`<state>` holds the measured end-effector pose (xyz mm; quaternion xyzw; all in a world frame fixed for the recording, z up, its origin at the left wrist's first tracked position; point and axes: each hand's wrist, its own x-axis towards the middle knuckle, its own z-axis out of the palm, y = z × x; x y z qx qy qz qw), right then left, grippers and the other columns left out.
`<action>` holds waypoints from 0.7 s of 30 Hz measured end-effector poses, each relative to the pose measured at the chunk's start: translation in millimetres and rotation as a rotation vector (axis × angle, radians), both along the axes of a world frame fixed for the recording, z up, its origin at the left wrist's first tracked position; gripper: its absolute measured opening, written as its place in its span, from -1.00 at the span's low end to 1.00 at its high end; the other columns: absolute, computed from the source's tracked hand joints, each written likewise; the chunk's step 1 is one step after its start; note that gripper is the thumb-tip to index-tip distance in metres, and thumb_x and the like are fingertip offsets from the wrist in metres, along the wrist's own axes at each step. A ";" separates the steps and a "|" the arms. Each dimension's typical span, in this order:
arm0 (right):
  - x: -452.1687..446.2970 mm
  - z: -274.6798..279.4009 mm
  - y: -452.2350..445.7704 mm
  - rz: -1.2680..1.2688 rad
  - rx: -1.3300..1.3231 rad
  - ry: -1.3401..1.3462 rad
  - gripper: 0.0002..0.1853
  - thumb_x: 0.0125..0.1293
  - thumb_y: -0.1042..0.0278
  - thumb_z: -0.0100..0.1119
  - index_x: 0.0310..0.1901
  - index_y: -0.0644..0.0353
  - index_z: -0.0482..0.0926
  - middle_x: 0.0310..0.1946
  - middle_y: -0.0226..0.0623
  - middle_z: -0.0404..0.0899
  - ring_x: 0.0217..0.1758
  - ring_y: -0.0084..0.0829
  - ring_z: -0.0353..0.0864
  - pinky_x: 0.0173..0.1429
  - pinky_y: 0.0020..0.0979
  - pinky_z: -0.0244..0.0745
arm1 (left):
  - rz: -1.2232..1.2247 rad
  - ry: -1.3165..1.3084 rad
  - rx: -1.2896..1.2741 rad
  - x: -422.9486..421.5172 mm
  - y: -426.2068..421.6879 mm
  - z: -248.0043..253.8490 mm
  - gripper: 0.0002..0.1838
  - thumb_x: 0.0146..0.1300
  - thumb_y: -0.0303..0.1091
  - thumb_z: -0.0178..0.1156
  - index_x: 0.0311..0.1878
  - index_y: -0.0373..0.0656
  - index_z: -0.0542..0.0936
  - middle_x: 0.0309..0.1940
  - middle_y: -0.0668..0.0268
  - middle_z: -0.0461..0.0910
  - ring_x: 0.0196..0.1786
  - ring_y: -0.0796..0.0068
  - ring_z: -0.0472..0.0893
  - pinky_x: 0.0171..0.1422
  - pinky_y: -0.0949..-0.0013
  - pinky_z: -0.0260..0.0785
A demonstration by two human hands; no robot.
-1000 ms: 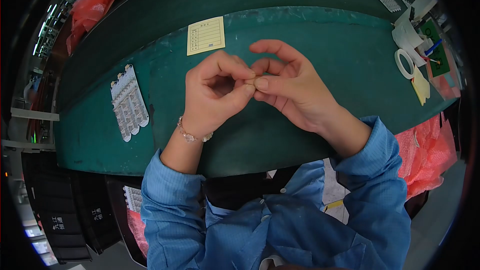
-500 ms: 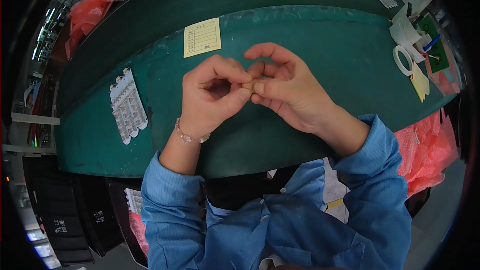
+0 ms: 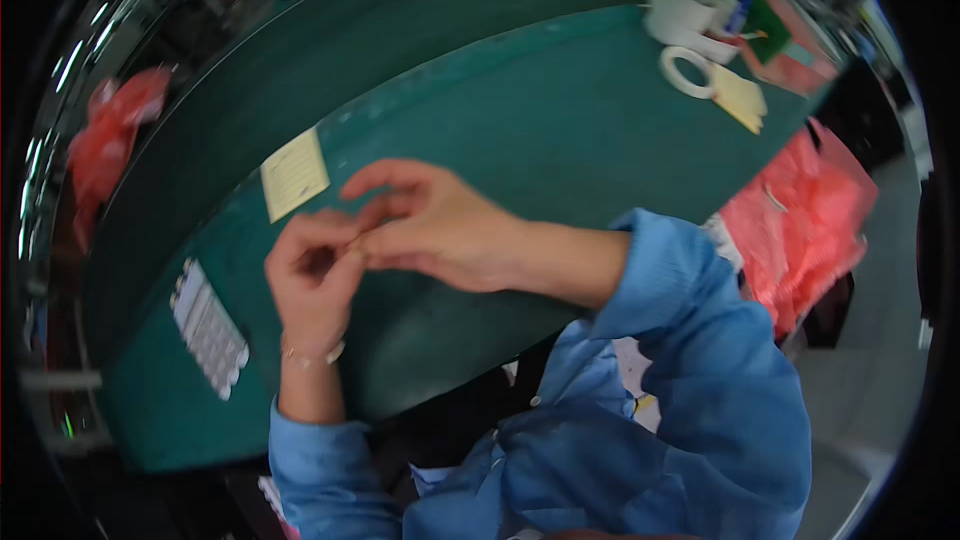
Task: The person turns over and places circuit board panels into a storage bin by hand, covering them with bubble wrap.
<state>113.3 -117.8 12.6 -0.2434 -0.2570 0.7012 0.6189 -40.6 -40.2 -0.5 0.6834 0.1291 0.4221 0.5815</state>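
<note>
Item: left hand (image 3: pixel 308 275), thumb and index fingers brought together at the tips, a bracelet (image 3: pixel 303 355) at the wrist. Item: right hand (image 3: pixel 440 230), thumb and index fingers likewise together, meeting the left ones above the tabletop (image 3: pixel 520 130); another of its fingers is raised and curved. We cannot tell whether anything is clamped in either pinch (the tips are blurred and cover the spot).

Item: yellow card (image 3: pixel 295 178), nearest the fingertips, flat on the tabletop just beyond the hands. It lies turned askew; we cannot tell its long axis with certainty, the sides looking nearly equal. Pale yellow, with faint ruled lines and print, none of which we can read.

Item: white panel (image 3: pixel 210 332), flat on the tabletop to the left of the left hand. Its long axis slants from upper left to lower right; small tabs stand at the upper-left end, rounded lobes at the lower-right end. Whitish, with rows of grey detail; we find no legible brand or label.

Item: white ring (image 3: pixel 667 70), on the tabletop at the far right, beside yellow slips (image 3: pixel 738 98) and a white holder (image 3: pixel 672 15).
</note>
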 end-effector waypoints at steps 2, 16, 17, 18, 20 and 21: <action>-0.1 -3.3 2.4 -0.008 0.026 0.024 -0.52 0.02 0.63 0.23 0.02 0.22 0.35 -0.26 -0.24 0.50 -0.22 -0.45 0.56 -0.10 -0.46 0.52 | 0.063 0.029 -0.024 2.2 -2.4 -1.0 -0.85 0.05 -0.60 0.20 -0.32 -0.24 0.45 -0.44 0.36 0.45 -0.35 0.61 0.42 -0.23 0.56 0.27; -1.5 -17.3 11.3 -0.011 0.073 0.055 -0.60 0.00 0.68 0.17 -0.08 0.28 0.35 -0.31 -0.20 0.46 -0.31 -0.48 0.54 -0.17 -0.49 0.52 | 0.076 0.080 -0.055 -0.6 7.7 -15.8 -0.91 0.21 -0.58 0.04 -0.23 -0.23 0.40 -0.28 0.33 0.45 -0.23 0.60 0.45 -0.08 0.54 0.32; -1.5 -18.1 11.5 -0.001 0.073 0.057 -0.59 -0.01 0.68 0.18 -0.08 0.28 0.35 -0.30 -0.20 0.46 -0.29 -0.47 0.54 -0.16 -0.49 0.52 | 0.084 0.080 -0.049 -0.3 7.7 -15.8 -0.92 0.22 -0.57 0.05 -0.22 -0.23 0.40 -0.28 0.33 0.45 -0.22 0.60 0.45 -0.07 0.54 0.32; -1.8 -18.2 11.3 -0.008 0.079 0.056 -0.59 -0.01 0.68 0.18 -0.08 0.28 0.35 -0.30 -0.20 0.46 -0.29 -0.47 0.54 -0.16 -0.49 0.52 | 0.093 0.081 -0.042 -0.3 8.1 -15.7 -0.92 0.22 -0.55 0.05 -0.22 -0.23 0.40 -0.29 0.33 0.45 -0.22 0.60 0.45 -0.07 0.53 0.32; -2.5 -18.8 11.7 -0.005 0.097 0.097 -0.58 -0.01 0.68 0.18 -0.07 0.27 0.35 -0.30 -0.21 0.45 -0.28 -0.46 0.54 -0.15 -0.49 0.53 | 0.060 0.058 -0.061 -2.0 11.8 -16.0 -0.91 0.23 -0.53 0.07 -0.22 -0.23 0.40 -0.29 0.34 0.45 -0.22 0.59 0.45 -0.07 0.53 0.32; -2.2 -16.8 10.4 -0.008 0.101 0.096 -0.58 -0.01 0.68 0.18 -0.07 0.27 0.35 -0.30 -0.21 0.45 -0.28 -0.46 0.54 -0.15 -0.49 0.53 | 0.034 0.036 -0.085 -1.6 12.8 -15.7 -0.91 0.23 -0.52 0.08 -0.22 -0.23 0.40 -0.29 0.34 0.45 -0.21 0.59 0.45 -0.07 0.52 0.32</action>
